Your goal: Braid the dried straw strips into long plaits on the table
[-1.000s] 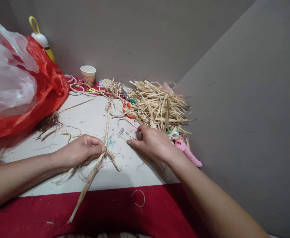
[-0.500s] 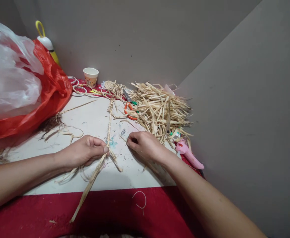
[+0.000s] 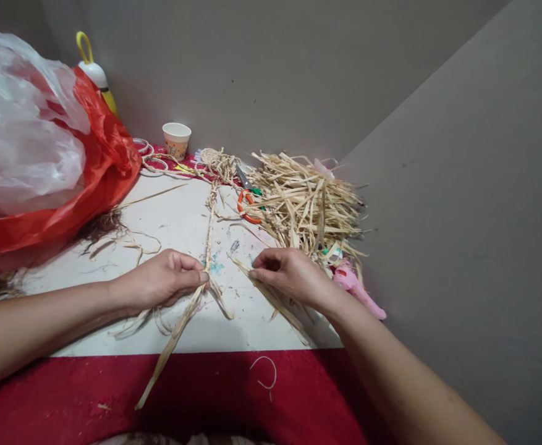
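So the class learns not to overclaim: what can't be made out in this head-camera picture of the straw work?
Head view:
- Scissors: blades buried under the straw pile.
- Bottle: body hidden behind the red bag.
- Paper cup: print too small to read.
- Pink tool: far end hidden by straw.
- Braid: weave hidden where the left hand pinches it.
- Straw strip: middle covered by the right hand.

Two bare arms belong to one person. The left hand (image 3: 164,281) and right hand (image 3: 289,275) are uncovered, with short, plain nails. The left forearm (image 3: 43,327) and right forearm (image 3: 391,383) show bare as far as can be seen. A sliver of pale cloth (image 3: 182,439) lies at the bottom edge; whether it is worn cannot be told.
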{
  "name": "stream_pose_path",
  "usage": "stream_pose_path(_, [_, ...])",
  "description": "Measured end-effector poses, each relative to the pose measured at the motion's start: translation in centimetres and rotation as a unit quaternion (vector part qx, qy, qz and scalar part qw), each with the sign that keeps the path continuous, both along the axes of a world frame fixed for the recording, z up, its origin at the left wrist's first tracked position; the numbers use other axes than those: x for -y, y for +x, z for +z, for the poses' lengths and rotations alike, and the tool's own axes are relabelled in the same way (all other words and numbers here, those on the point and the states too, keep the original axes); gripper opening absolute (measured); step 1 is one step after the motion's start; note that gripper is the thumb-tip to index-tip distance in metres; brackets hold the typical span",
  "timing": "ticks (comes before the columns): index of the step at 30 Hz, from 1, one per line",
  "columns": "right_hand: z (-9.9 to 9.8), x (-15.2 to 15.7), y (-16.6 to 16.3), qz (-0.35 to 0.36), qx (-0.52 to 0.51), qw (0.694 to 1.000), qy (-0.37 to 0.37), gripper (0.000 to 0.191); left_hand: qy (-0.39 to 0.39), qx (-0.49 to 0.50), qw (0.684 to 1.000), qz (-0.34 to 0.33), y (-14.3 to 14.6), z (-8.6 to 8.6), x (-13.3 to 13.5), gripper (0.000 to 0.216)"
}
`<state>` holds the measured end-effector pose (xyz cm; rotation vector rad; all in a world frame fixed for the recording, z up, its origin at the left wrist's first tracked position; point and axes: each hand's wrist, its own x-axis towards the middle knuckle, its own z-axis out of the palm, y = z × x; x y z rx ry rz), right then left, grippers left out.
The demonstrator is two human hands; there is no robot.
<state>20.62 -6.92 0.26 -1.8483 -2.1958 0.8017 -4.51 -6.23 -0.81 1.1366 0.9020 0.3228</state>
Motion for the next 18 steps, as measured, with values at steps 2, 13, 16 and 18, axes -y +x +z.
stream_pose_path(2, [-0.4, 0.1, -0.4, 0.006, 0.011, 1.000, 0.015, 0.015, -0.001, -0.001, 1.000, 0.001, 0.0, 0.0, 0.0, 0.029])
stream_pose_path(13, [0.0, -0.6, -1.8, 0.028, 0.031, 0.998, 0.054, 0.023, -0.003, 0.001, 1.000, -0.001, -0.1, -0.1, 0.0, 0.031])
stream_pose_path(16, [-0.1, -0.5, -2.5, 0.035, 0.067, 0.995, 0.067, 0.022, -0.003, 0.001, 1.000, -0.001, 0.0, -0.1, -0.1, 0.032])
stream_pose_path(18, [-0.3, -0.3, -3.1, 0.051, 0.108, 0.989, 0.084, 0.021, -0.005, 0.000, 1.000, -0.002, 0.0, 0.0, -0.1, 0.032])
